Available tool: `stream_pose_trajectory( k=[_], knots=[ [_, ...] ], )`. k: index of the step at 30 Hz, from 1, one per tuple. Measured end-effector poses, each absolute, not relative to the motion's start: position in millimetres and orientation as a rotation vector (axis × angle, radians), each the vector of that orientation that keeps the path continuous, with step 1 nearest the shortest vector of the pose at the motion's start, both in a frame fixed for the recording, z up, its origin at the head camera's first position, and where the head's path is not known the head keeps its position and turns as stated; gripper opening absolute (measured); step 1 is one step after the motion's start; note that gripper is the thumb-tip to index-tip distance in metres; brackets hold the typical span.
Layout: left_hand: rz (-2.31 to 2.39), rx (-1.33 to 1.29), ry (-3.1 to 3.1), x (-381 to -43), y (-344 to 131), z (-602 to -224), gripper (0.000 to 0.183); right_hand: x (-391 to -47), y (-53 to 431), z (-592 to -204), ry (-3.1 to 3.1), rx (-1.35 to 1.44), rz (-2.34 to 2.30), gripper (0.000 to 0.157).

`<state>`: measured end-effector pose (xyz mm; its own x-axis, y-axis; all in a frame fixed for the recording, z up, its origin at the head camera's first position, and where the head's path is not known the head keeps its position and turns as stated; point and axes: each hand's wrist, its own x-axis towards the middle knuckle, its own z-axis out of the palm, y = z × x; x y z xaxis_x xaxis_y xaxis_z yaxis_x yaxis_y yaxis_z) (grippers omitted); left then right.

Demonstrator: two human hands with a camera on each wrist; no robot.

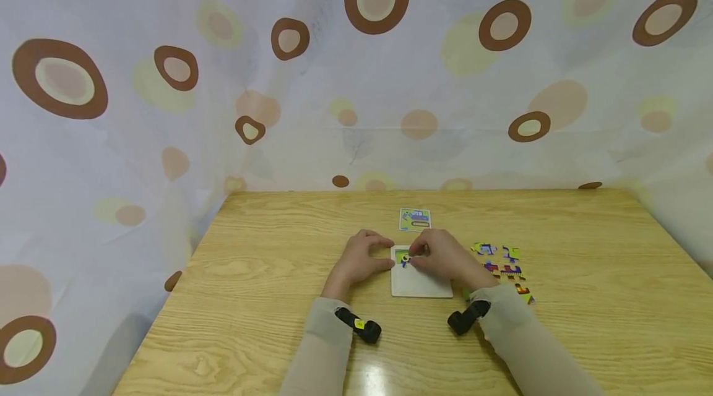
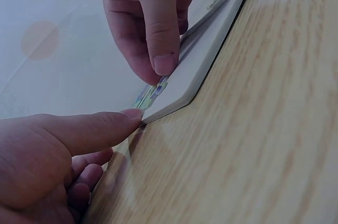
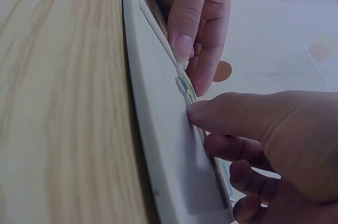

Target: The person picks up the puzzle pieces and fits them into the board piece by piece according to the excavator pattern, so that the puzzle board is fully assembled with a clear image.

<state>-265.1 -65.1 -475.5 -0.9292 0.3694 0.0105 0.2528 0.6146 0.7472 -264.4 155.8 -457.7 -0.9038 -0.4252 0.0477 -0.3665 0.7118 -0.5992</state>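
A white square puzzle tray (image 1: 421,285) lies on the table with a recess in it. My left hand (image 1: 359,261) holds the tray by its far left corner, the thumb on the edge. Over the recess, my right hand (image 1: 444,255) pinches a small green and blue puzzle piece (image 1: 404,259) between thumb and forefinger. In the left wrist view, the right thumb and forefinger come down close to the left thumb (image 2: 113,127). Fingertips partly cover the piece, so its full outline is hidden.
Several loose puzzle pieces (image 1: 512,270) lie to the right of the tray, some partly behind the right forearm. A picture card (image 1: 414,219) with a blue excavator lies beyond the tray. A patterned cloth (image 1: 418,74) hangs behind the wooden table (image 1: 267,297).
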Motion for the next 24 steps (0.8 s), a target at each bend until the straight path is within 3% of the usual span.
stream_pose_trajectory(
  k=[7, 24],
  knots=[
    [1.235, 0.526, 2.687, -265.8, -65.1, -477.9, 0.036, -264.9, 153.5, -458.6, 2.819, -0.703, -0.948, 0.002],
    [1.243, 0.532, 2.688, -263.9, -64.4, -474.1, 0.036, -267.2, 151.1, -460.1, 2.800, -0.702, -0.965, 0.008]
  ],
)
